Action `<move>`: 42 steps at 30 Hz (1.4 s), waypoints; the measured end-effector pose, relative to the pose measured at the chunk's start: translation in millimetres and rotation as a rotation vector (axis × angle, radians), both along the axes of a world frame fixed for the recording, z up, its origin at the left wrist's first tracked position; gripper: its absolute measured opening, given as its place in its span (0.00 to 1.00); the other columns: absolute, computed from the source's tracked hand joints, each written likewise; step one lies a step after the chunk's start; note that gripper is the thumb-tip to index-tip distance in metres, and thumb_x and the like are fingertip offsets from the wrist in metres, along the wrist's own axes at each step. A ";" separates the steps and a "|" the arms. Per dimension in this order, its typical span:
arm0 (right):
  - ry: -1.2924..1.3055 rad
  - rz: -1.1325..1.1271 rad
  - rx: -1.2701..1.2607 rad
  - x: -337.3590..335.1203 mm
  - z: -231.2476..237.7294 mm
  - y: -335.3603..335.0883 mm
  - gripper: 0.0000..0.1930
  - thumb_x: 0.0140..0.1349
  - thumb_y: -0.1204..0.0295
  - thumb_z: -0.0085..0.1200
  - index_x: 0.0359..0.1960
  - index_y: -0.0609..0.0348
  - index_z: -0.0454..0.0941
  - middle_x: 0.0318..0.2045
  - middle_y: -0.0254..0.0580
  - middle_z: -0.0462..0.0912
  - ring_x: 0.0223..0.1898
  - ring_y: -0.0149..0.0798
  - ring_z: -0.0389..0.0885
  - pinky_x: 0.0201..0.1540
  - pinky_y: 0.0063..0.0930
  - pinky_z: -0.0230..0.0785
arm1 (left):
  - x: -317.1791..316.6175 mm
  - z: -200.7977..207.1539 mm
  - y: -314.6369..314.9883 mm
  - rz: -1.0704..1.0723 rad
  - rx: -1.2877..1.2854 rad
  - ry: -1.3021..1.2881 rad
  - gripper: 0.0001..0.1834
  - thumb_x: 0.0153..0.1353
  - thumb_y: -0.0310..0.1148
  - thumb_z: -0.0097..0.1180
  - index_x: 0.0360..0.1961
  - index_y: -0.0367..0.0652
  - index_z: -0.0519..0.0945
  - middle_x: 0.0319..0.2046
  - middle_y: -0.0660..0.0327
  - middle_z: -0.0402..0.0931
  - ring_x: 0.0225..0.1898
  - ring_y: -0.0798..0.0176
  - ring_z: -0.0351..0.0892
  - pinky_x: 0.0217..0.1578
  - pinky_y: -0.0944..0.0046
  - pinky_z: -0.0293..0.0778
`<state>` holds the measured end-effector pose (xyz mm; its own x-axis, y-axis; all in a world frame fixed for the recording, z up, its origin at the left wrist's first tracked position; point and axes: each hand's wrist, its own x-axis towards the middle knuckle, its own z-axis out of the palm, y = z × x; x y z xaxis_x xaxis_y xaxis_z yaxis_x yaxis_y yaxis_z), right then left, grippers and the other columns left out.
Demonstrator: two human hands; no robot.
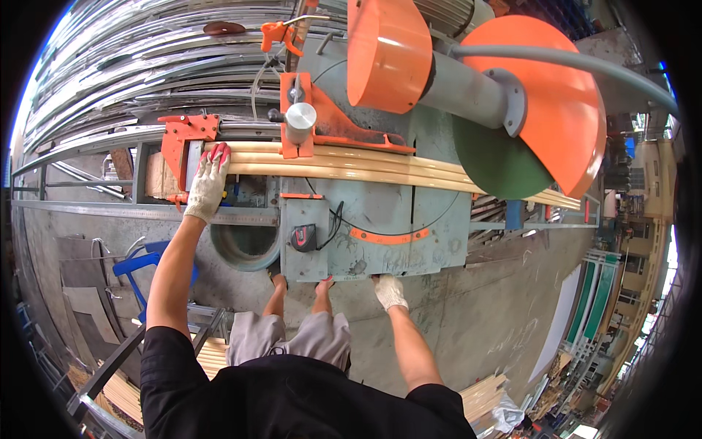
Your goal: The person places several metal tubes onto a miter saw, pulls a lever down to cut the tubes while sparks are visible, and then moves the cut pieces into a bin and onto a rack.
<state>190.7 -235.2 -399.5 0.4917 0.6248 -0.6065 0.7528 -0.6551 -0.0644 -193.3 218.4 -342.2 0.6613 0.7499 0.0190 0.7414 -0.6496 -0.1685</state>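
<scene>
A bundle of long cream-coloured tubes (351, 165) lies across the grey saw table (446, 245), running under an orange clamp (292, 84) with a round metal knob. My left hand (210, 183), in a white glove with red fingertips, lies with fingers extended against the tubes' left ends, beside an orange end stop (174, 150). At the table's front edge is my gloved right hand (391, 293); its fingertips are partly hidden there. To the right, a dark green disc blade (490, 164) overlaps the tubes in view, below an orange guard (552, 84).
A black-and-red tape measure (303, 237) sits on the table's left part. Many long metal profiles (110, 80) are stacked behind the rail. A grey hose (563, 55) arches over the saw. Blue stand (139, 262) at left; more cream tubes (482, 397) low on the right.
</scene>
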 end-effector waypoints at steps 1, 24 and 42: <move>0.005 0.133 -0.009 12.6 -10.9 -8.6 0.22 0.70 0.53 0.52 0.42 0.63 0.85 0.40 0.60 0.87 0.43 0.61 0.86 0.48 0.51 0.78 | 3.9 -0.8 -0.1 0.023 -0.037 0.033 0.37 0.68 0.26 0.43 0.78 0.36 0.52 0.79 0.49 0.52 0.79 0.50 0.53 0.79 0.51 0.49; -1.031 0.563 1.103 16.5 814.1 225.0 0.18 0.73 0.64 0.54 0.56 0.64 0.83 0.53 0.47 0.85 0.47 0.33 0.84 0.47 0.26 0.74 | -37.6 44.9 -162.9 -0.029 -0.184 -0.284 0.36 0.64 0.29 0.44 0.74 0.31 0.61 0.75 0.42 0.59 0.79 0.42 0.51 0.79 0.42 0.39; -0.183 -0.030 0.228 -5.8 862.5 196.9 0.25 0.63 0.59 0.62 0.54 0.68 0.80 0.34 0.44 0.89 0.22 0.39 0.88 0.18 0.28 0.79 | -353.9 -79.0 -498.7 1.080 -1.140 -0.036 0.35 0.56 0.36 0.62 0.65 0.36 0.71 0.60 0.41 0.77 0.66 0.41 0.75 0.66 0.50 0.71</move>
